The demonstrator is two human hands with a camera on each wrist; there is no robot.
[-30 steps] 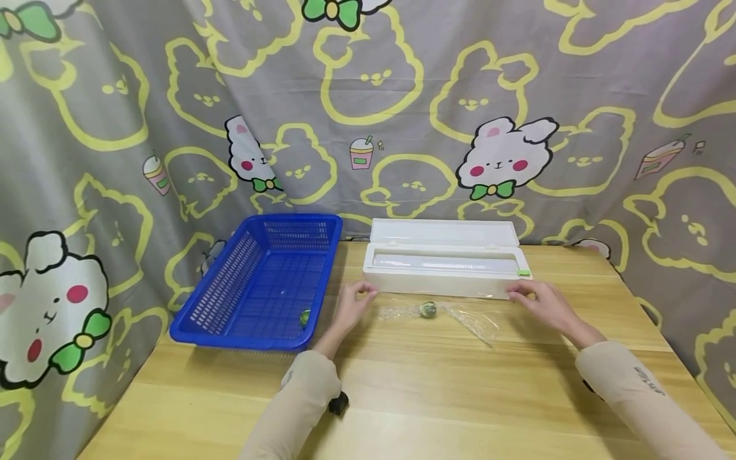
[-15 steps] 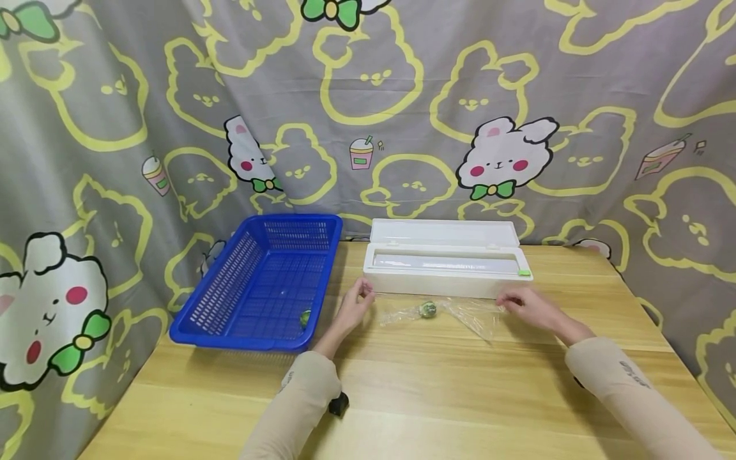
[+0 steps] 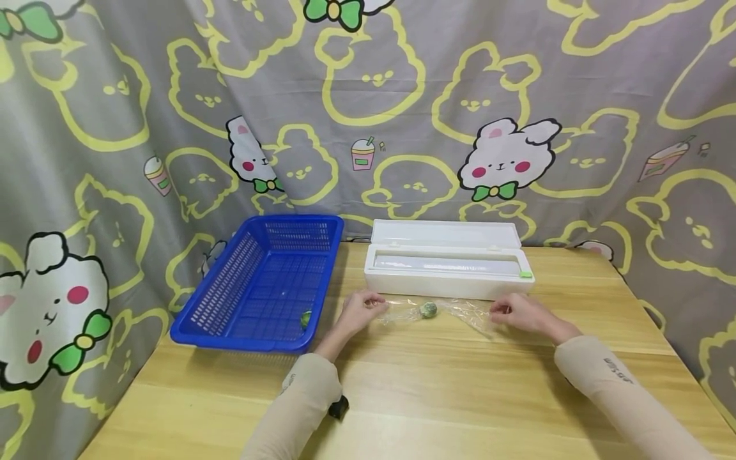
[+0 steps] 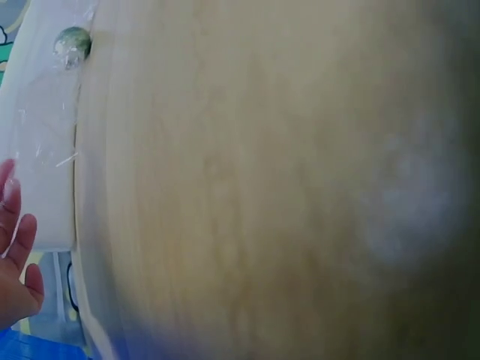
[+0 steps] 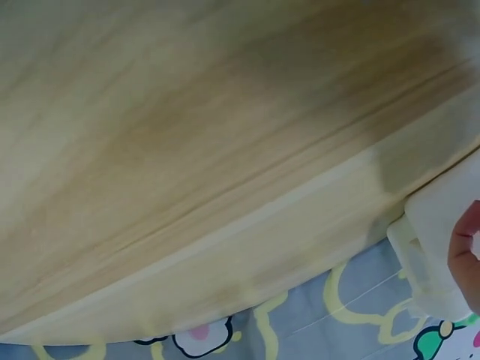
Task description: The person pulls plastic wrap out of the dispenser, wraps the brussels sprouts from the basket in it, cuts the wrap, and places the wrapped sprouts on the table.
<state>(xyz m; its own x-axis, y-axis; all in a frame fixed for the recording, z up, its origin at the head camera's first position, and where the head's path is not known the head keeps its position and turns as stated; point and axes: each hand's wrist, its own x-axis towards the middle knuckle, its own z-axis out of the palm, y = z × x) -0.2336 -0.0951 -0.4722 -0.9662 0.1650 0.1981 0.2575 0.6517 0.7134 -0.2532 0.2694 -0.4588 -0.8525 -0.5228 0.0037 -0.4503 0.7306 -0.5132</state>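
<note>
A small round green vegetable (image 3: 428,310), mottled with pale patches, lies on a strip of clear plastic wrap (image 3: 468,312) just in front of the white wrap dispenser box. My left hand (image 3: 358,314) pinches the wrap's left end between thumb and fingers. On the other side, my right hand (image 3: 524,314) pinches the right end, with its fingers curled. The left wrist view shows the vegetable (image 4: 73,46) under film, and part of my left hand (image 4: 16,262) at the edge. Only a bit of my right hand (image 5: 466,255) shows in the right wrist view.
The long white dispenser box (image 3: 448,283) stands with its lid (image 3: 445,234) up, a roll of film inside and a green slider (image 3: 526,275) at its right end. A blue plastic basket (image 3: 241,344), left, holds another green piece (image 3: 306,319). A patterned curtain (image 3: 402,96) hangs behind.
My right hand has moved left and slightly toward me, away from the box's right corner. My left hand has shifted a little right and down. The wrap has gathered into a narrower strip.
</note>
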